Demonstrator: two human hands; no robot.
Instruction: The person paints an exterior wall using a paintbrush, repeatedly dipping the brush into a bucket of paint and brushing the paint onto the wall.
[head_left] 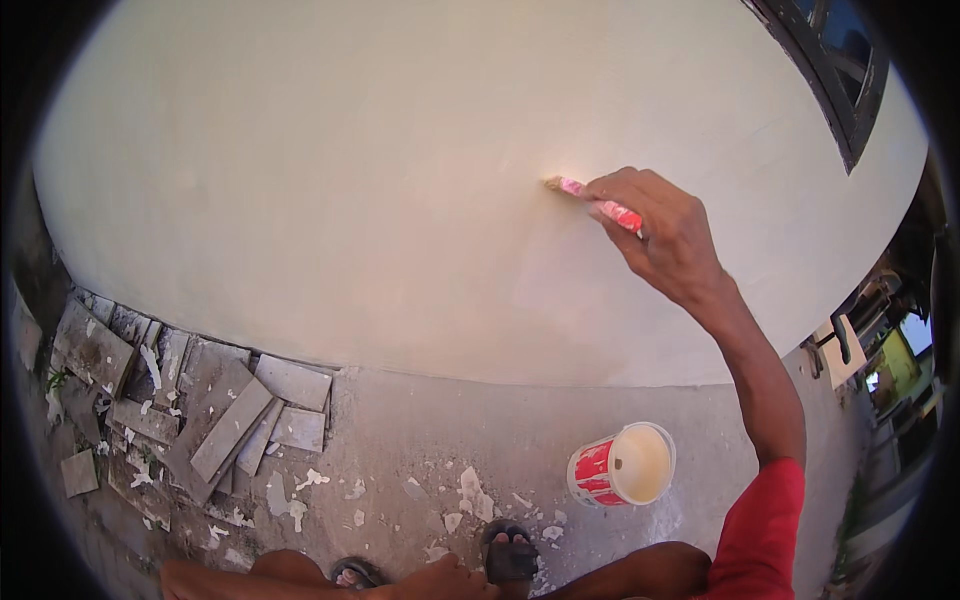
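Note:
My right hand (660, 230) is closed round the red, paint-smeared handle of a paintbrush (570, 186). The brush's bristle end touches the pale cream wall (350, 180), pointing left. Below it on the ground stands a red and white bucket (595, 475), tilted in the view, with cream paint (642, 465) inside. At the lower edge, between my knees, lies my left hand (445, 578); its fingers are mostly cut off by the frame, and nothing shows in it.
Broken tiles or slabs (235, 430) lie heaped along the wall's foot at left. White paint flakes (475, 495) litter the concrete ground (400, 430) around my sandalled feet (510, 555). A dark-framed window (835, 90) is at upper right. A pale board (840, 350) stands at far right.

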